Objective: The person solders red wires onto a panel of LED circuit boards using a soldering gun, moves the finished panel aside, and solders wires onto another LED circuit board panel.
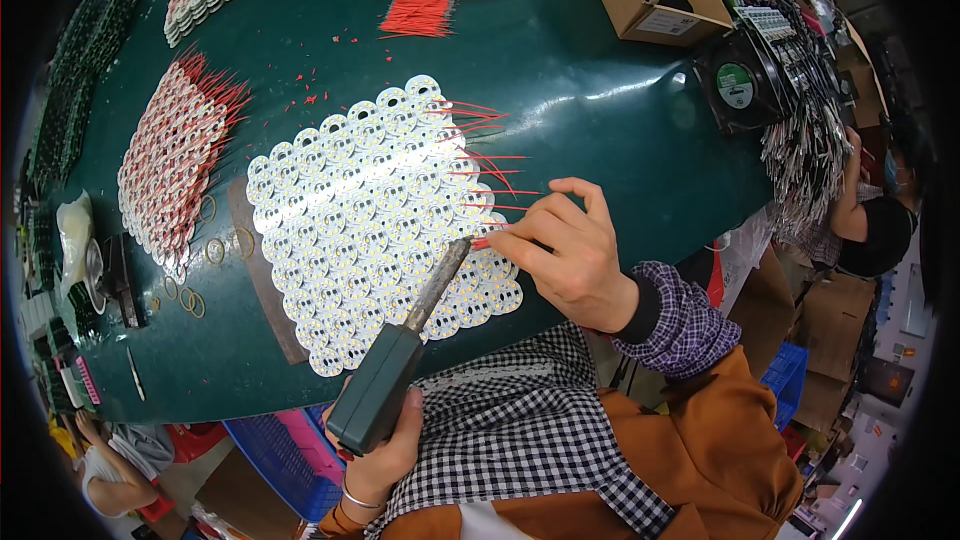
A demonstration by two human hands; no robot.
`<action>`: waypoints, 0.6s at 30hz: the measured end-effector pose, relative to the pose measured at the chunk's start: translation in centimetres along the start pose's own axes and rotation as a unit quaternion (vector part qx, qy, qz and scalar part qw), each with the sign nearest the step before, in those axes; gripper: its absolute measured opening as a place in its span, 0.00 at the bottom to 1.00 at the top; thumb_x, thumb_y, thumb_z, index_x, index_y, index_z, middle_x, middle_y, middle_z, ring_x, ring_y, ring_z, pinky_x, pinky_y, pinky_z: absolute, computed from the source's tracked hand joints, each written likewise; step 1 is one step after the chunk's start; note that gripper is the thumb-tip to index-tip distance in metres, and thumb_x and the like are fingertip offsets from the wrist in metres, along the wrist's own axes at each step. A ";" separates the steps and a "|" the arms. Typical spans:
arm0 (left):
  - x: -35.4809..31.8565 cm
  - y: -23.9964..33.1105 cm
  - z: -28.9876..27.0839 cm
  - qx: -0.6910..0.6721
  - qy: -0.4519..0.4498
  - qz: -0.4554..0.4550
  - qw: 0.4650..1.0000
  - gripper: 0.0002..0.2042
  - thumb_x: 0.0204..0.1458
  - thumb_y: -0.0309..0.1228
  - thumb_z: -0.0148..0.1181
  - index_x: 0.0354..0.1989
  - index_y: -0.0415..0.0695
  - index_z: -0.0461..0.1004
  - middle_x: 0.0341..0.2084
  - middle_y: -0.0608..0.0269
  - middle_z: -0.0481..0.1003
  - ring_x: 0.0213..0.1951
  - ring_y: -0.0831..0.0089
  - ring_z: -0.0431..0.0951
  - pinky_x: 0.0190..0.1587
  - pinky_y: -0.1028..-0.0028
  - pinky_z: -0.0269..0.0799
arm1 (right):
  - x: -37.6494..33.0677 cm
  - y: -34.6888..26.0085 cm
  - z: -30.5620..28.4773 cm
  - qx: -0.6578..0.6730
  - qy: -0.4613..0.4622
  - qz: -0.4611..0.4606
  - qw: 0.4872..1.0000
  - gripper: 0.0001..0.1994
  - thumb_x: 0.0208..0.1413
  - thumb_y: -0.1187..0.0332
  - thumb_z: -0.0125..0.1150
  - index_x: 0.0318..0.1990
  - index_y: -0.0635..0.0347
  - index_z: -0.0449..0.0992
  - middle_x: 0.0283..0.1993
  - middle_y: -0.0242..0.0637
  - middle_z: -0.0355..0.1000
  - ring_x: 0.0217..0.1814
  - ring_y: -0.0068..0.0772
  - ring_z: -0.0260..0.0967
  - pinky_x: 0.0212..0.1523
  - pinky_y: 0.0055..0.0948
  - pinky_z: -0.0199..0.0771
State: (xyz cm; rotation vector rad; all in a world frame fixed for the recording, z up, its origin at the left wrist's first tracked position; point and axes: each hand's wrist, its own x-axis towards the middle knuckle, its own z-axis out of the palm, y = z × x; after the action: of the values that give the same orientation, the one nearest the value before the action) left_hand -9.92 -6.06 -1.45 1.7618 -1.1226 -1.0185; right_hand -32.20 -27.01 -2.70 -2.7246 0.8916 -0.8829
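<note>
Your left hand [392,448] grips a green plastic soldering gun [378,388]. Right hand [575,265] pinches thin red wire [479,243] over round white boards [365,208].

Green tabletop [620,105] lies free between the white panel [385,205] and black fan [735,86], though red wires [497,157] jut in.

A white panel [385,225] of joined round LED boards [345,258] lies flat, centre frame. Red wires [497,157] jut from its right edge. A green soldering iron [388,365] slants up from lower centre, tip near that edge.
</note>
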 end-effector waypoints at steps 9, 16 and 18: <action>0.6 0.5 0.0 0.027 -0.008 0.001 1.000 0.15 0.53 0.19 0.66 0.49 0.34 0.77 0.40 0.60 0.79 0.35 0.79 0.77 0.35 0.77 0.74 | -0.1 0.0 0.2 -0.005 -0.001 0.002 1.000 0.07 0.49 0.71 0.64 0.36 0.54 0.80 0.32 0.24 0.71 0.39 0.26 0.70 0.57 0.47 0.64; 0.5 0.1 0.3 0.015 0.013 0.011 1.000 0.13 0.53 0.19 0.65 0.48 0.34 0.77 0.36 0.61 0.79 0.30 0.80 0.76 0.32 0.78 0.73 | -0.1 -0.2 0.3 -0.007 0.003 0.008 1.000 0.07 0.48 0.72 0.65 0.36 0.55 0.80 0.32 0.24 0.72 0.38 0.26 0.70 0.56 0.46 0.65; 0.5 0.1 0.3 0.021 0.013 0.024 0.999 0.13 0.53 0.19 0.65 0.47 0.34 0.77 0.35 0.62 0.79 0.30 0.80 0.76 0.31 0.78 0.73 | -0.2 -0.2 0.2 -0.009 0.006 0.006 1.000 0.07 0.48 0.72 0.65 0.36 0.55 0.80 0.32 0.24 0.72 0.38 0.26 0.70 0.56 0.46 0.65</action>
State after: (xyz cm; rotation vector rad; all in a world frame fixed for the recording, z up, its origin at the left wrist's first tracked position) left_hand -10.11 -6.62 -1.54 1.7686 -1.1726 -0.9463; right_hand -32.05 -26.73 -2.90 -2.7299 0.9218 -0.8940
